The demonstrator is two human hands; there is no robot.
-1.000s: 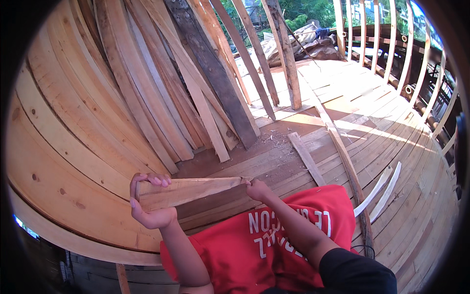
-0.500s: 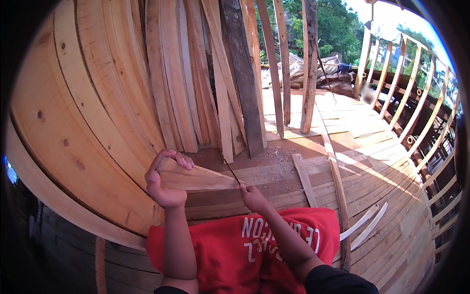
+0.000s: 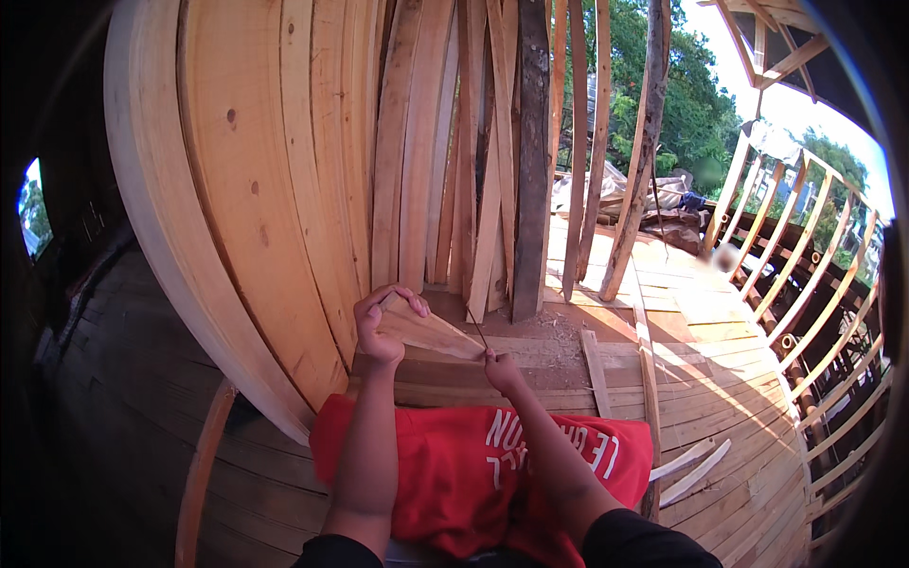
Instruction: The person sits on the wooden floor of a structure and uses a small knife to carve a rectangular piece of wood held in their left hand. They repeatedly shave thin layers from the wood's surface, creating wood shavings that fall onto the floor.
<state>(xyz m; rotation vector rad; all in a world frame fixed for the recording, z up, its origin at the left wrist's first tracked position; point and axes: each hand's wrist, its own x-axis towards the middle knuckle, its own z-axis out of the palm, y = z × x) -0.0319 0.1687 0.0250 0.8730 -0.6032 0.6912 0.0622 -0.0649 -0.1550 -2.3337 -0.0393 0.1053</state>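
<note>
A flat, tapered piece of pale wood (image 3: 431, 333) spans the gap between my hands, above the red cloth (image 3: 426, 450) with white lettering on my lap. My left hand (image 3: 383, 327) curls its fingers over the broad end. Close to the narrow end, my right hand (image 3: 504, 371) is closed in a pinch around a thin dark rod (image 3: 476, 327), which slants up and away to the left. Whether the right fingers also grip the wood's tip, I cannot tell.
Wide planks (image 3: 241, 189) form a curved wall at left. Upright boards (image 3: 407, 180) and a dark post (image 3: 530, 170) stand ahead. Wood shavings (image 3: 559, 346) litter the plank floor (image 3: 748, 417). White curved strips (image 3: 696, 473) lie to the right, before a slatted railing (image 3: 805, 251).
The view has turned, so the scene and my hands appear farther right, with more dark floor showing at left. Both hands keep nearly the same hold on the wood and rod.
</note>
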